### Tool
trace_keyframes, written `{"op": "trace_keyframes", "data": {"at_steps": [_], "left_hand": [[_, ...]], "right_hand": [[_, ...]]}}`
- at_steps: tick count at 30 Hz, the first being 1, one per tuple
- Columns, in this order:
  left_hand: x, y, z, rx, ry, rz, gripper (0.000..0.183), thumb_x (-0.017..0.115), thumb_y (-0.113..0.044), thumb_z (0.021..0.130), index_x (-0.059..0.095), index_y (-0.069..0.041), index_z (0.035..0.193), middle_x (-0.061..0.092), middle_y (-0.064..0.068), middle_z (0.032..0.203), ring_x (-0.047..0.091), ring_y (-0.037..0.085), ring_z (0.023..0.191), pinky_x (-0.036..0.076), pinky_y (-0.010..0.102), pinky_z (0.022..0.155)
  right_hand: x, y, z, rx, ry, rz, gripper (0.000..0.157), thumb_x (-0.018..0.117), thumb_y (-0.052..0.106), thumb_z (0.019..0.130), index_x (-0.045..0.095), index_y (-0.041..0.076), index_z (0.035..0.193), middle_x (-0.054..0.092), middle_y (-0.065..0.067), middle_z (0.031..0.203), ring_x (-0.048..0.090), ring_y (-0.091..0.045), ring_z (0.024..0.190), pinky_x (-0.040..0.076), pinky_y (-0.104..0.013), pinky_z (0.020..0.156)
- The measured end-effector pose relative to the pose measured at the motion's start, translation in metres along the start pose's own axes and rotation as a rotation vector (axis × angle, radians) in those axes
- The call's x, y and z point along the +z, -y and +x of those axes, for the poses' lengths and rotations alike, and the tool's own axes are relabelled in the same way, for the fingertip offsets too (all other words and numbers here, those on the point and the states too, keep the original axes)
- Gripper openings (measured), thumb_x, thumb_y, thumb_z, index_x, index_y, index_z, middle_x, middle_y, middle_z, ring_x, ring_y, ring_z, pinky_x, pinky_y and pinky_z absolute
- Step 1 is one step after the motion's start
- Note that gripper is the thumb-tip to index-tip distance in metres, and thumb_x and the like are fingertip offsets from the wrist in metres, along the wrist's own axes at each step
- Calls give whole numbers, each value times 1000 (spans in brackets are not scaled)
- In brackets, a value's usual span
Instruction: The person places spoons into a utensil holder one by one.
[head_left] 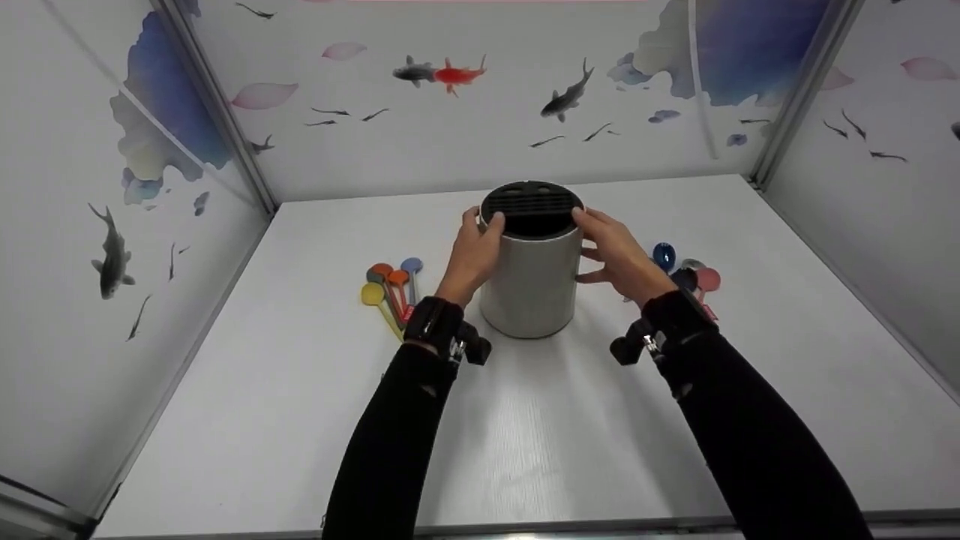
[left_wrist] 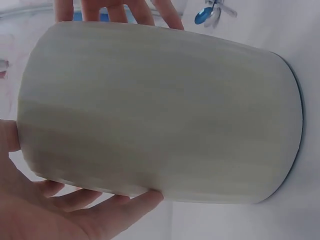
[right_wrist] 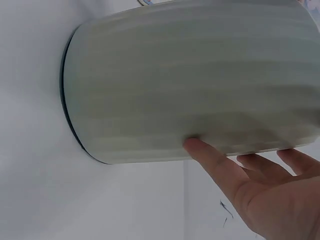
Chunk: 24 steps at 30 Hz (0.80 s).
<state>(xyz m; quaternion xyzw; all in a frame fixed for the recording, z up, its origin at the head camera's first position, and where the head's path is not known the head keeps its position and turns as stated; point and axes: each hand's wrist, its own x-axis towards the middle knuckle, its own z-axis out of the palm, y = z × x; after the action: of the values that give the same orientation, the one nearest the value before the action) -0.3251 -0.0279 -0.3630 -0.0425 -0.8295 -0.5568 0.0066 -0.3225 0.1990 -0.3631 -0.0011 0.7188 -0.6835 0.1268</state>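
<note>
A round, pale grey knife holder [head_left: 531, 289] with a black slotted top [head_left: 529, 199] stands upright on the white table. My left hand [head_left: 474, 253] grips its left side near the top, thumb at the rim. On the opposite side my right hand [head_left: 619, 255] holds it, thumb at the rim and fingers spread down the wall. The left wrist view has the holder's smooth wall [left_wrist: 160, 115] between both hands. In the right wrist view, the right fingertips [right_wrist: 194, 144] press against the wall low down.
Several coloured spoon-shaped utensils [head_left: 398, 278] lie left of the holder, partly behind the left wrist. Another group, with a blue spoon [head_left: 664, 256] and a pink one [head_left: 708, 280], lies behind the right wrist. Panels printed with fish [head_left: 457, 75] enclose the table [head_left: 300, 420] at back and sides.
</note>
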Motion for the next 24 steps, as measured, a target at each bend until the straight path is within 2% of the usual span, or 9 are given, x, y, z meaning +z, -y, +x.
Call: {"op": "trace_keyframes", "data": {"at_steps": [5, 8, 11, 16, 19, 24], "left_hand": [[3, -4, -9, -5, 28, 129, 69, 34, -46, 109, 17, -4, 162, 27, 17, 164, 27, 29, 151, 25, 42, 122], [5, -7, -12, 16, 5, 224, 65, 30, -44, 110, 18, -6, 162, 31, 19, 162, 31, 32, 149, 28, 46, 120], [9, -7, -13, 59, -32, 284, 60, 27, -40, 111, 23, -6, 161, 38, 21, 156, 39, 35, 144, 34, 48, 116], [13, -1, -19, 141, -81, 334, 54, 25, -35, 113, 32, -6, 158, 47, 20, 149, 50, 36, 134, 44, 54, 107], [15, 1, -22, 146, -110, 356, 54, 23, -35, 113, 33, -7, 157, 48, 18, 150, 53, 36, 132, 46, 55, 103], [18, 1, -25, 167, -115, 336, 55, 22, -35, 113, 29, -5, 158, 49, 18, 151, 55, 37, 130, 48, 55, 100]], "right_hand": [[-9, -11, -10, -50, 13, -39, 80, 49, 59, 102, 17, 19, 164, 23, -14, 165, 28, -40, 149, 45, -61, 104], [-11, -16, -14, -80, 12, -52, 79, 50, 61, 101, 25, 18, 162, 29, -14, 163, 34, -39, 147, 50, -58, 100], [-12, -20, -17, -103, -28, -72, 75, 50, 62, 100, 33, 19, 160, 33, -12, 162, 39, -38, 144, 53, -56, 96], [-8, -26, -24, -137, -110, -117, 71, 48, 63, 100, 42, 19, 156, 36, -10, 160, 43, -39, 141, 56, -56, 90], [-5, -27, -27, -145, -135, -143, 73, 47, 64, 100, 40, 18, 157, 35, -11, 161, 42, -40, 142, 56, -56, 90], [-3, -25, -32, -131, -151, -156, 75, 47, 64, 100, 37, 19, 159, 32, -11, 163, 40, -39, 143, 55, -55, 92]]}}
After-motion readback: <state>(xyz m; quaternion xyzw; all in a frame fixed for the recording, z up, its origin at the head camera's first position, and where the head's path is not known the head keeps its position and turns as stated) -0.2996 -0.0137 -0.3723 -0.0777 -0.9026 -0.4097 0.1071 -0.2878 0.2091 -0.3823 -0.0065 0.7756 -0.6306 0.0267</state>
